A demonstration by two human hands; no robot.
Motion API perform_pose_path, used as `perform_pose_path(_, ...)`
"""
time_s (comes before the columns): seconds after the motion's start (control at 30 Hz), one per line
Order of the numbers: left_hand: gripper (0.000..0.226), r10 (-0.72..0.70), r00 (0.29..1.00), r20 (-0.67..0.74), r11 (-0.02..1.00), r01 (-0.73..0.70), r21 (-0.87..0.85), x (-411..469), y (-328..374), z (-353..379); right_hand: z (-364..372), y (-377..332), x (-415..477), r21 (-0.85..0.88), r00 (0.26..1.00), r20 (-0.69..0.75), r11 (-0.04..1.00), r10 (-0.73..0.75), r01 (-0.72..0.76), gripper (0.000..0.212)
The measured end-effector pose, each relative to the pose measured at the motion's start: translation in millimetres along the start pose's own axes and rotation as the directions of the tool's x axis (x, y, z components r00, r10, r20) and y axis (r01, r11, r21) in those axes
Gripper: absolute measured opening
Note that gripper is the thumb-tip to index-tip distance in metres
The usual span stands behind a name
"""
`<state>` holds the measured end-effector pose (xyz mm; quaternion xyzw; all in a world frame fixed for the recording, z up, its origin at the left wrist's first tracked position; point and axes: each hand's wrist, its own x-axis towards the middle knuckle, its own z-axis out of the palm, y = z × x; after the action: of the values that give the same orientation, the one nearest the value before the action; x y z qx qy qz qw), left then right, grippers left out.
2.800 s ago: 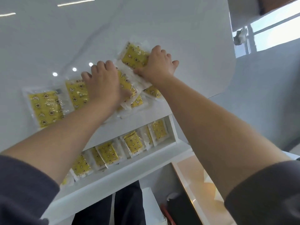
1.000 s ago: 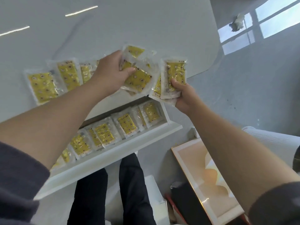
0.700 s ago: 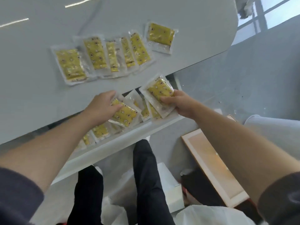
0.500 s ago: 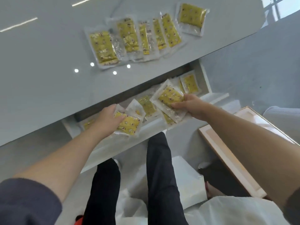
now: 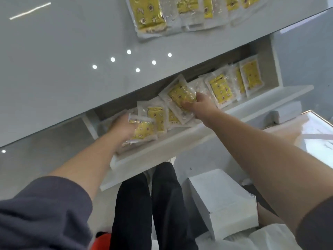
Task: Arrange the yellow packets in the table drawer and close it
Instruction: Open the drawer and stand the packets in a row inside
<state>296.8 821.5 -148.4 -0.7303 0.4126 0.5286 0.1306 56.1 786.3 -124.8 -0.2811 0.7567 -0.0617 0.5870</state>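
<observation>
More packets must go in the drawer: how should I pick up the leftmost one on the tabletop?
Pinch the leftmost packet by the clear sealed border at its near-left corner, coming from the table's front edge. It lies flat on the tabletop, that thin margin juts past the yellow middle, and its left side is free while neighbouring packets crowd its right.

Glossy tabletop (image 5: 63,69), packets (image 5: 220,89) — clear plastic, seemingly

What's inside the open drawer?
In the white table drawer: overlapping yellow plastic packets; left hand and right hand each grip one. The glossy grey tabletop covers its rear.
</observation>
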Motion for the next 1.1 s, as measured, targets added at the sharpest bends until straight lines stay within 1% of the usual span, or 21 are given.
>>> perform_pose_path(0.07,0.051,0.096,0.995,-0.004,0.983,-0.094,0.157,1.1,0.1,-12.3,6.0,-0.2,2.2,-0.059,0.999,0.044,0.998,0.000,0.003,0.048)
perform_pose_path(0.13,0.046,0.186,0.982,0.034,0.950,-0.189,0.249,3.7,-1.2,-29.1,6.4,-2.3,2.4,-0.089,0.997,0.076,0.996,-0.004,0.011,0.046)
perform_pose_path(0.2,0.039,0.263,0.958,0.111,0.900,-0.285,0.329,8.5,-3.3,-43.3,4.5,-3.1,3.9,-0.101,0.996,0.087,0.994,-0.020,0.029,0.041)
perform_pose_path(0.23,0.038,0.281,0.944,0.171,0.867,-0.326,0.377,10.6,-3.6,-48.0,4.9,-4.1,4.0,-0.120,0.995,0.087,0.992,-0.040,0.051,0.038)
perform_pose_path(0.27,0.038,0.282,0.931,0.230,0.827,-0.358,0.434,12.9,-4.0,-50.4,6.2,-4.5,4.4,-0.168,0.994,0.082,0.983,-0.066,0.079,0.034)
perform_pose_path(0.33,0.039,0.282,0.917,0.283,0.740,-0.396,0.544,16.3,-6.2,-47.6,11.1,-3.7,7.3,-0.372,0.991,0.049,0.919,-0.123,0.132,0.031)
perform_pose_path(0.37,0.038,0.299,0.914,0.274,0.714,-0.405,0.571,16.5,-7.4,-43.4,14.0,-3.3,8.0,-0.472,0.988,0.024,0.870,-0.150,0.144,0.032)
perform_pose_path(0.4,0.037,0.322,0.915,0.242,0.713,-0.403,0.574,15.1,-8.6,-38.5,16.6,-3.0,7.9,-0.533,0.985,0.002,0.833,-0.173,0.147,0.035)
perform_pose_path(0.47,0.036,0.349,0.926,0.144,0.752,-0.368,0.547,9.9,-9.0,-29.1,20.6,-1.7,5.9,-0.583,0.977,-0.030,0.797,-0.211,0.154,0.042)
perform_pose_path(0.5,0.038,0.352,0.932,0.083,0.775,-0.340,0.532,7.2,-8.6,-25.0,21.7,-1.0,3.8,-0.621,0.973,-0.045,0.769,-0.226,0.150,0.042)
perform_pose_path(0.57,0.042,0.373,0.926,-0.047,0.816,-0.304,0.491,2.2,-4.7,-19.3,21.8,0.3,0.6,-0.722,0.963,-0.069,0.680,-0.259,0.131,0.035)
perform_pose_path(0.63,0.045,0.418,0.897,-0.142,0.844,-0.325,0.427,-1.9,3.8,-15.3,20.9,2.1,0.2,-0.782,0.948,-0.089,0.610,-0.307,0.124,0.026)
perform_pose_path(0.7,0.054,0.464,0.873,-0.147,0.832,-0.373,0.411,-1.1,15.8,-10.8,18.0,3.4,1.8,-0.814,0.928,-0.107,0.567,-0.358,0.125,0.022)
perform_pose_path(0.77,0.057,0.470,0.876,-0.104,0.815,-0.387,0.431,5.3,27.1,-6.7,11.9,3.7,3.5,-0.830,0.924,-0.109,0.546,-0.366,0.118,0.026)
perform_pose_path(0.8,0.052,0.463,0.881,-0.097,0.815,-0.380,0.438,9.5,30.3,-4.9,8.3,3.6,3.4,-0.827,0.930,-0.102,0.550,-0.354,0.119,0.030)
perform_pose_path(0.83,0.043,0.448,0.887,-0.109,0.824,-0.362,0.435,13.4,31.1,-3.8,5.2,3.1,1.9,-0.807,0.937,-0.092,0.577,-0.337,0.129,0.031)
perform_pose_path(0.9,0.024,0.393,0.906,-0.158,0.858,-0.300,0.416,16.6,27.8,-4.3,0.4,3.6,-2.8,-0.701,0.944,-0.076,0.690,-0.322,0.179,0.017)
perform_pose_path(0.93,0.020,0.376,0.910,-0.175,0.868,-0.280,0.410,16.8,24.5,-5.1,-1.0,4.2,-6.5,-0.627,0.944,-0.077,0.752,-0.320,0.203,0.015)
perform_pose_path(1.0,0.022,0.358,0.915,-0.187,0.880,-0.263,0.395,14.2,18.1,-6.7,-1.2,7.5,-13.2,-0.473,0.956,-0.057,0.851,-0.288,0.228,0.018)
perform_pose_path(1.1,0.026,0.348,0.916,-0.198,0.899,-0.266,0.348,11.9,13.6,-9.0,4.8,9.8,-20.7,-0.323,0.972,0.032,0.918,-0.234,0.232,0.015)
